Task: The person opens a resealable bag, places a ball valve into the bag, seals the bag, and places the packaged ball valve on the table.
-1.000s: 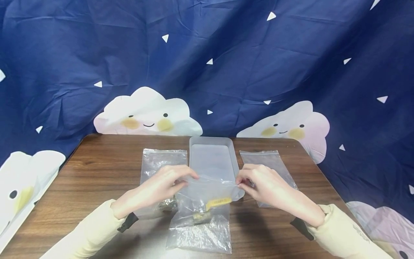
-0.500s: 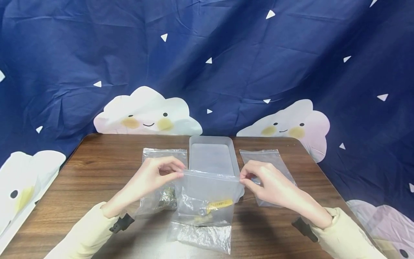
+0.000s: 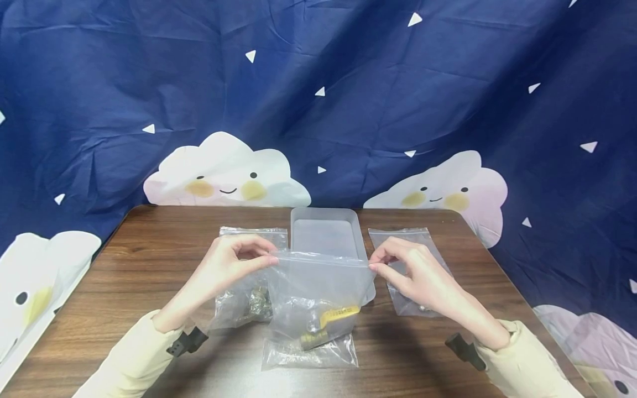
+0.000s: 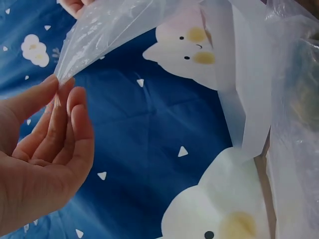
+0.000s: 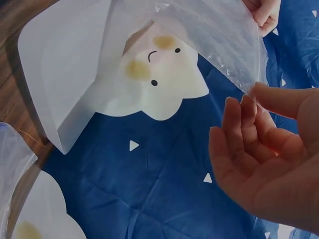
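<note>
Both hands hold up a clear zip bag (image 3: 320,282) by the two ends of its top edge. My left hand (image 3: 231,262) pinches the left corner between thumb and fingers, and my right hand (image 3: 420,271) pinches the right corner. Low inside hangs a brass valve (image 3: 313,339) with a yellow lever. Clear plastic lies on the table under it; I cannot tell if it belongs to the same bag. In the left wrist view the bag (image 4: 114,30) stretches taut from the fingertips. The zip strip runs nearly straight between the hands.
Behind the held bag stands a translucent tray (image 3: 325,237). Left of it lies a zip bag (image 3: 256,301) with a greenish metallic piece inside. On the right another zip bag (image 3: 408,237) lies partly under the right hand, with something small near its lower end. Brown wooden table (image 3: 169,249) around them.
The left hand has moved left and up and now pinches the bag's corner. The right hand has risen slightly. The bag's top edge is higher and tauter, with the valve showing more plainly.
</note>
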A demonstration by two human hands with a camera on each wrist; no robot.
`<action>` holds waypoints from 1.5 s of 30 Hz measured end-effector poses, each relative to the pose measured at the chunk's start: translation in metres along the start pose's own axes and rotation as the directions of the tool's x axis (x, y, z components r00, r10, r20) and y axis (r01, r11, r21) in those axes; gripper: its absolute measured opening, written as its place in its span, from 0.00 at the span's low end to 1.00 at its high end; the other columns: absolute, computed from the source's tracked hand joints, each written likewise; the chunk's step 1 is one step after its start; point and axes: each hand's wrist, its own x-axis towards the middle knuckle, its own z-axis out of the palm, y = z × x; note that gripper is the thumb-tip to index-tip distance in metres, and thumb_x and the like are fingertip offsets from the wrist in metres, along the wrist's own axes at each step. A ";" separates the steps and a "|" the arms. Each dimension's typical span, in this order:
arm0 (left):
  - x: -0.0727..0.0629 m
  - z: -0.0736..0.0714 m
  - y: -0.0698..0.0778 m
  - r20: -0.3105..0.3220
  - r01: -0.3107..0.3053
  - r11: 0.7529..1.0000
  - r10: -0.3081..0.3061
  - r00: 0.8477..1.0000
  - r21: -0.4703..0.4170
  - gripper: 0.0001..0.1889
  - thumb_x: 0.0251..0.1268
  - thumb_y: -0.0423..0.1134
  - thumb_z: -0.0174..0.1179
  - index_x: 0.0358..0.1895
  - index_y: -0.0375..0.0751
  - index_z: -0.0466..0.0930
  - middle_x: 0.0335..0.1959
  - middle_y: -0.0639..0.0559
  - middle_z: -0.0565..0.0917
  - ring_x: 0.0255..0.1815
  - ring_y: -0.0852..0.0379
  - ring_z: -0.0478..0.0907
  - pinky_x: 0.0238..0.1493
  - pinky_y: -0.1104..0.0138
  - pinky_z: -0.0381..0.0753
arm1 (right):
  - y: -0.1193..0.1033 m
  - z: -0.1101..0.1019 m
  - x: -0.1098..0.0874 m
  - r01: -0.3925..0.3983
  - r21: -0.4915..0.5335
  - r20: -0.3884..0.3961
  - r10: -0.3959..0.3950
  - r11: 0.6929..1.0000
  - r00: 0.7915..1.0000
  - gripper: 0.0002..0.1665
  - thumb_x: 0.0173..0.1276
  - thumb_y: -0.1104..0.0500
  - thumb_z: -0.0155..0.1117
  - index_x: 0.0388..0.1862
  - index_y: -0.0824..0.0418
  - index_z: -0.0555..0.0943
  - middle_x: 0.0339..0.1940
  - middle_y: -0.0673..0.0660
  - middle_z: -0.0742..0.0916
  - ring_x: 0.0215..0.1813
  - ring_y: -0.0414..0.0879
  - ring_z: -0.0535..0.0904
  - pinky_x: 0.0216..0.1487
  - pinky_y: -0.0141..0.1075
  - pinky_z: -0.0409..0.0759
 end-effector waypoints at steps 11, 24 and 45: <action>-0.002 0.000 0.003 -0.043 -0.042 0.999 0.042 0.998 0.008 0.03 0.60 0.40 0.70 0.35 0.52 0.87 0.32 0.59 0.88 0.34 0.66 0.82 0.37 0.75 0.82 | 0.001 -0.001 0.001 -0.013 -0.030 -0.063 0.012 0.999 0.998 0.11 0.60 0.66 0.72 0.32 0.50 0.81 0.29 0.40 0.84 0.34 0.31 0.76 0.29 0.23 0.71; -0.001 0.010 0.010 -0.082 -0.056 0.997 0.051 0.995 -0.054 0.03 0.64 0.36 0.66 0.37 0.43 0.81 0.34 0.53 0.88 0.37 0.67 0.83 0.43 0.75 0.83 | -0.003 0.002 -0.002 0.007 0.007 -0.127 -0.006 1.000 0.992 0.12 0.61 0.69 0.70 0.33 0.52 0.80 0.31 0.43 0.84 0.37 0.33 0.78 0.38 0.20 0.75; -0.001 0.025 0.010 -0.069 -0.108 0.993 0.105 0.992 -0.047 0.02 0.64 0.37 0.66 0.36 0.45 0.84 0.30 0.57 0.86 0.31 0.67 0.81 0.35 0.73 0.81 | -0.007 0.019 -0.002 0.021 0.124 -0.108 -0.007 0.992 0.994 0.11 0.60 0.67 0.72 0.37 0.52 0.83 0.30 0.43 0.83 0.35 0.32 0.76 0.40 0.21 0.73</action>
